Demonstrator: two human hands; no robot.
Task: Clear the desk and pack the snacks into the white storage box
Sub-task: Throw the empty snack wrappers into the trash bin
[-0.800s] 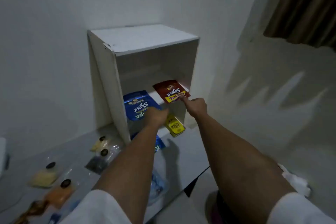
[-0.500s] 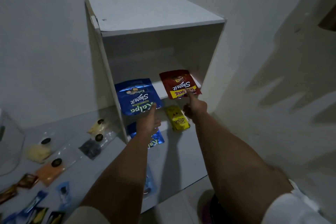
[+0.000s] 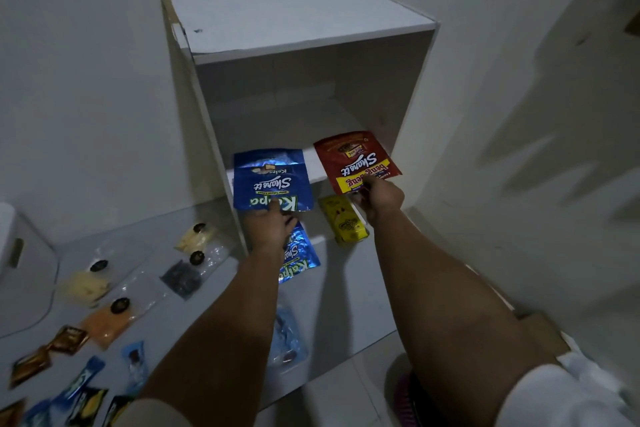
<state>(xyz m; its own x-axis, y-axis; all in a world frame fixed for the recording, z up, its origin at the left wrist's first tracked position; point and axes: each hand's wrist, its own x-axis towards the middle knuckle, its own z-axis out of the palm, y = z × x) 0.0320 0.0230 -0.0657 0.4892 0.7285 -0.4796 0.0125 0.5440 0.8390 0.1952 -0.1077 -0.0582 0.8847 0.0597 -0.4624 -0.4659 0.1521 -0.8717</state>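
Both pouches deeper, beyond grips

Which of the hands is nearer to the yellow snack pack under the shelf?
Right. The right hand is just above and beside the yellow snack pack; the left hand is farther away, to its left.

The left hand pinches a blue pouch and the right hand a red pouch at the white storage box shelf edge.
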